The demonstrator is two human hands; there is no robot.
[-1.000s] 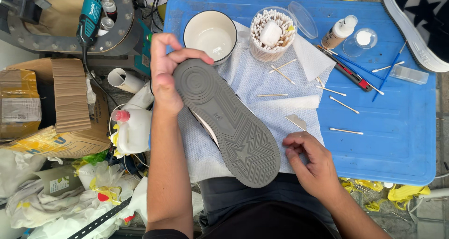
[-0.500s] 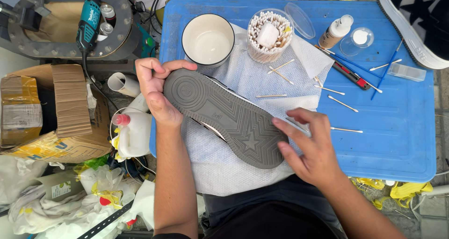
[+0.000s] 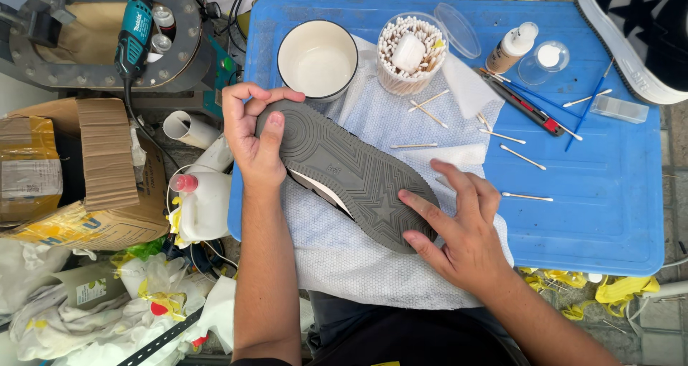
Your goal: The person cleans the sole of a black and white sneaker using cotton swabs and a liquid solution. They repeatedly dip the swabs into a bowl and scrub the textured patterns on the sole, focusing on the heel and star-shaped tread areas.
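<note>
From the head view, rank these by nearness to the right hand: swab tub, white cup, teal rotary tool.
Measured from the right hand:
1. Swab tub, straight behind it on the blue tray.
2. White cup, behind and to its left.
3. Teal rotary tool, far left, off the tray.

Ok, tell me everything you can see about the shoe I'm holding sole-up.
The shoe lies sole-up and diagonal on a white cloth over the blue table. Its dark grey, rubber-looking sole has ridged tread and a star pattern near the right end. A pale edge of the upper shows underneath. The left hand grips its upper-left end, and the right hand presses fingers on the lower-right end.
</note>
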